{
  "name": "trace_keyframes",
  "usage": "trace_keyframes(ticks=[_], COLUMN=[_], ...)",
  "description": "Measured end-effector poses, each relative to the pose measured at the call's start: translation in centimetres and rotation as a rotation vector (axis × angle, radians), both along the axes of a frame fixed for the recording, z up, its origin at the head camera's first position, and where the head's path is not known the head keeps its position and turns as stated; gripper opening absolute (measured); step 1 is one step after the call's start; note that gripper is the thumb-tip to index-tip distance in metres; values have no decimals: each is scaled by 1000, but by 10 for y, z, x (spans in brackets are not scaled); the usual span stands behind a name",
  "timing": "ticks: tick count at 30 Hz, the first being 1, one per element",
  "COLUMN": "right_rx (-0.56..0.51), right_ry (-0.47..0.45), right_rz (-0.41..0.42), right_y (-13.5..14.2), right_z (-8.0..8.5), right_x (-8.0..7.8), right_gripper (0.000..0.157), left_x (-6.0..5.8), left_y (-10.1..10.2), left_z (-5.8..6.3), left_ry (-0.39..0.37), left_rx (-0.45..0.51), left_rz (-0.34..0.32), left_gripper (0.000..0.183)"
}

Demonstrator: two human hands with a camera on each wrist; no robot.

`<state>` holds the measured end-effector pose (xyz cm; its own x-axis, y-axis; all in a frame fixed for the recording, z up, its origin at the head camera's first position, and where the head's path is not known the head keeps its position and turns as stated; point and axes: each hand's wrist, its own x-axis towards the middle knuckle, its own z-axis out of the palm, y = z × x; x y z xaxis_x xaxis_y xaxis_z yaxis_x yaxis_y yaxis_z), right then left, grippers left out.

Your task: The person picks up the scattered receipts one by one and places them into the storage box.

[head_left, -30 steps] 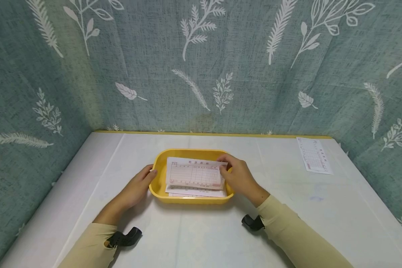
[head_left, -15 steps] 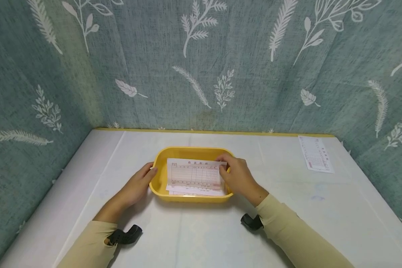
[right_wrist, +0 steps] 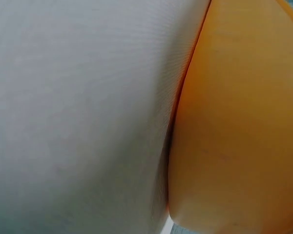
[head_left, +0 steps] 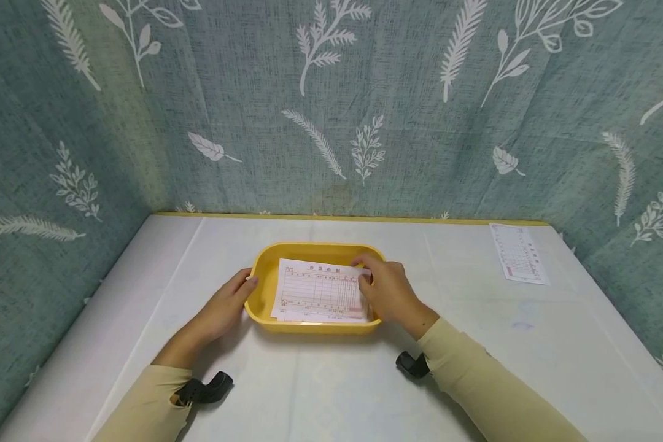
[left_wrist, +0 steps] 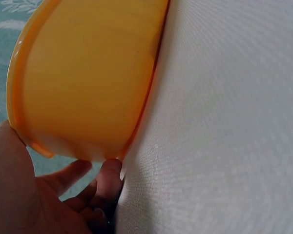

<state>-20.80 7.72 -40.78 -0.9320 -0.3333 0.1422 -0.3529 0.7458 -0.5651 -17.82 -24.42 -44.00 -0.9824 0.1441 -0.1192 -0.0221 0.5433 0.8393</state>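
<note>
A yellow plastic basin (head_left: 320, 328) sits on the table with several printed receipt slips (head_left: 317, 290) lying inside. At the basin's left end, my left hand (head_left: 223, 310) holds the rim, its thumb over the edge. In the left wrist view, the fingers (left_wrist: 107, 180) of that hand touch the outer wall from beneath the rim. My right hand (head_left: 392, 288) reaches over the right end and pinches the top slip by its right edge, the thumb on its face. The right wrist view has only the basin's outer wall (right_wrist: 239, 126) and the tabletop, with the hand out of sight.
Another printed slip (head_left: 519, 253) lies by itself at the table's back right. A white cloth covers the table (head_left: 331, 387). Green leaf-patterned fabric (head_left: 254, 92) hangs at the back and on both sides.
The top slip has come down flatter onto the slips under it, covering more of them. My right hand has moved slightly left with it, while the left hand keeps its place on the basin.
</note>
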Motion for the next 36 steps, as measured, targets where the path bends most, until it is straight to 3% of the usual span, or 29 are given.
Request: trace_keyframes(ticks=[5,12,24,36], right_rx=[67,63,103,134], right_ry=[-16,-46,22,-16], right_rz=[-9,-19,44,25], right_y=[-1,-2,-2,-2], right_z=[0,1,1,3], right_x=[1,0,-1,1], right_gripper=[24,21,22,22], left_x=[0,-3,0,-1], left_y=[1,2,1,2], left_z=[-1,1,3,2], left_ry=[-4,-4,-4,-22], left_rx=[-1,-12,-10,-23], left_rz=[-6,-3,-5,-5], left_gripper=[56,60,59,60])
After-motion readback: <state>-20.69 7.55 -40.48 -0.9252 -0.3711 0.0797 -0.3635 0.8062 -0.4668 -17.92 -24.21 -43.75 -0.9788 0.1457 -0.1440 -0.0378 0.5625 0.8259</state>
